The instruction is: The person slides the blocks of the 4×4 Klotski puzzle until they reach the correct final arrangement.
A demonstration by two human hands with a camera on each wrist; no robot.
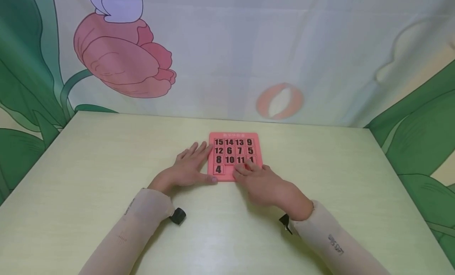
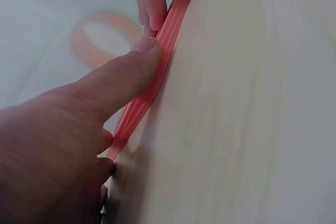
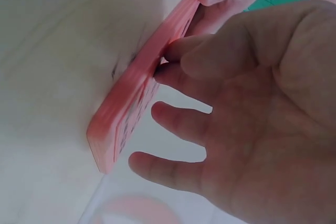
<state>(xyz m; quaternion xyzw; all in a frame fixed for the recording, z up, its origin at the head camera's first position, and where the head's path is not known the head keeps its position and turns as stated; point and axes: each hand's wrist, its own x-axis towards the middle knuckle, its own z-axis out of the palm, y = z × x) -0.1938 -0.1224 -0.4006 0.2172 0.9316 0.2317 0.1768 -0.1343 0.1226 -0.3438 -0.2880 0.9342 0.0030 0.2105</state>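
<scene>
A pink number slide puzzle (image 1: pixel 230 178) lies flat on the table, with black numbers on its square tiles. A gap shows in its bottom row, right of the 4 tile (image 1: pixel 218 169). My left hand (image 1: pixel 188 166) holds the puzzle's near left corner, thumb (image 2: pixel 126 72) against the front edge and fingers along the left side. Over the lower right part of the board is my right hand (image 1: pixel 261 184), index and thumb tips down at the bottom row. Its other fingers (image 3: pixel 173 171) are spread and loosely bent. The tiles under the right hand are hidden.
The pale table (image 1: pixel 113 160) reaches back to a printed curtain (image 1: pixel 213 49) with a large pink flower and green leaves. Both forearms wear light sleeves (image 1: pixel 138 219), with a dark wrist-worn piece (image 1: pixel 178 216) showing near the left cuff.
</scene>
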